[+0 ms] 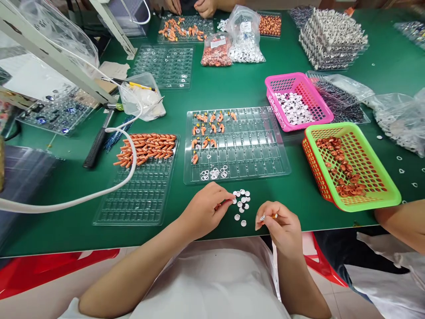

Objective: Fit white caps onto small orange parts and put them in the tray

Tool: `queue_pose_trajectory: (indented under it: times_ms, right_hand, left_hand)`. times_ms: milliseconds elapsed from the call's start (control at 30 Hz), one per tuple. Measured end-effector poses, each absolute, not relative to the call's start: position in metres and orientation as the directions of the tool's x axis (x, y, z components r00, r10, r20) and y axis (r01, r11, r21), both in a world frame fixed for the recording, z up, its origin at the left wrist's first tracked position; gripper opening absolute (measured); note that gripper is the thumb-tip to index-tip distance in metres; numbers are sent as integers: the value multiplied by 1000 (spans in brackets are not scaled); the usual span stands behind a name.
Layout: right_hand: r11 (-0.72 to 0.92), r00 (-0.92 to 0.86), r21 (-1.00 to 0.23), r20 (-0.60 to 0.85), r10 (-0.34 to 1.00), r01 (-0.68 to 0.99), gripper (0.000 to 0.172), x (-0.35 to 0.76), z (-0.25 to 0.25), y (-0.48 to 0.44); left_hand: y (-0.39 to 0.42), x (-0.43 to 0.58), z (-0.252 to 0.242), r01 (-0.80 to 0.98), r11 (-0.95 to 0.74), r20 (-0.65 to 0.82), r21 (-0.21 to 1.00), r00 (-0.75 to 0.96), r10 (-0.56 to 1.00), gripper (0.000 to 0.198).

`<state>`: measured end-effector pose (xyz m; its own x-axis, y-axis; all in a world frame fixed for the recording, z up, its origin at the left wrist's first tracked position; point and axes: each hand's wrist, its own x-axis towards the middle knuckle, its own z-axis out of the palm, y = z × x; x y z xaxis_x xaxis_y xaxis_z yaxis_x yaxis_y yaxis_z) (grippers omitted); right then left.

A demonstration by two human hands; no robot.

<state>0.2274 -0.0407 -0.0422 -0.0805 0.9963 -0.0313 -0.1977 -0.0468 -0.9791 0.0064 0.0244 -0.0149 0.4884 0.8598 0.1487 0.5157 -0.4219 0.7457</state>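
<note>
My left hand point(210, 208) pinches with thumb and forefinger at a small white disc point(234, 200) at the edge of a loose group of white discs point(242, 200) on the green table. Something orange shows partly inside that hand. To the right, my right hand point(282, 223) holds a small part point(263, 218) with a pale, shiny end and an orange-yellow end; the fingers hide most of it. Beyond both hands is a clear plastic tray point(252, 155) with several curved orange parts point(213, 128) at its left and a pile of white rings point(215, 172) at its near edge.
Left lies another tray point(133, 208) with rows of orange-brown pieces point(146, 148), crossed by a white cable point(134, 161); a hammer point(96, 144) is beside it. Pink basket point(299, 126) and green basket point(375, 201) stand right. Another person's hands point(204, 6) are across the table.
</note>
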Motion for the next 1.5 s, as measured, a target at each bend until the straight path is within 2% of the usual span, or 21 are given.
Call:
queue_pose_trajectory:
  times_ms: [100,167,233,300,500,633,767,867,933,1100,1500]
  right_hand:
    - [121,-96,-992,122,988,-23,14,217,-33,-44]
    - [252,-162,-963,235,959,97,16,208,-28,-44]
    - [371,-200,-907,333,922,200,19,199,-25,-42]
    - [437,-202,-854,392,898,284,21,194,-24,-39]
    - [487,-206,-775,441,873,402,19,189,-21,-34]
    - [454,-222,-799,396,891,394,23,187,-21,-35]
    - [315,-198,-906,266,943,284,21,186,-20,-36]
    - [138,-86,-973,124,989,187,16,187,-16,-32]
    - [85,-28,-978,81,996,191,16,187,-13,-27]
    - [94,-74,-966,78,994,243,14,182,-6,-16]
    - [66,-108,-968,41,993,243,13,178,-6,-13]
  left_hand:
    - [22,10,-5,474,-100,-111,875,397,911,14]
    - [21,13,0,415,102,-267,904,362,893,15]
    - [20,16,3,351,206,-332,913,350,876,17]
    - [18,17,4,311,229,-333,923,343,878,17]
    - [14,9,2,253,205,-286,946,344,894,18]
    - [12,4,-2,209,153,-221,966,359,907,20]
    - [11,0,-2,234,76,-159,969,360,919,15]
    - [10,-2,1,323,-65,-63,944,371,927,13]
    - [9,-3,2,364,-180,28,914,387,922,14]
    - [7,-1,1,343,-363,204,867,420,884,15]
    - [6,-1,-2,346,-457,295,820,429,854,13]
